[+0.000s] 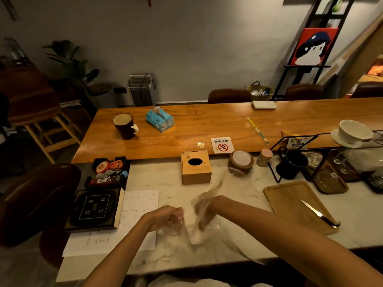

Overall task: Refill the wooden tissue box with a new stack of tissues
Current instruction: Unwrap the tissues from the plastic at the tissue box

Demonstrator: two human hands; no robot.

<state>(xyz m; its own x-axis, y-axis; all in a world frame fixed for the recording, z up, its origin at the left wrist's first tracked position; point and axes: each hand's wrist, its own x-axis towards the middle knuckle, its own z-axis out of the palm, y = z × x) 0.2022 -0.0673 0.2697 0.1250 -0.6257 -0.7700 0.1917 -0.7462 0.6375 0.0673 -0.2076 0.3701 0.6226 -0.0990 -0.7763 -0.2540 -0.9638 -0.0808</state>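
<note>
The wooden tissue box (195, 167) stands upright on the marble counter, its oval top hole dark. Nearer to me, a white stack of tissues (195, 235) in clear plastic wrap lies on the counter between my hands. My left hand (167, 217) is clenched on the wrap's left side. My right hand (205, 208) is blurred by motion and grips the wrap from above and the right. A blue soft tissue pack (159, 119) lies farther off on the wooden table.
A black book (95, 208) and papers (141, 201) lie left of my hands. A wooden board (290, 199) with a knife (317, 212) sits to the right. A lidded jar (240, 163), black mug (291, 164), wire rack and dark mug (124, 126) stand beyond.
</note>
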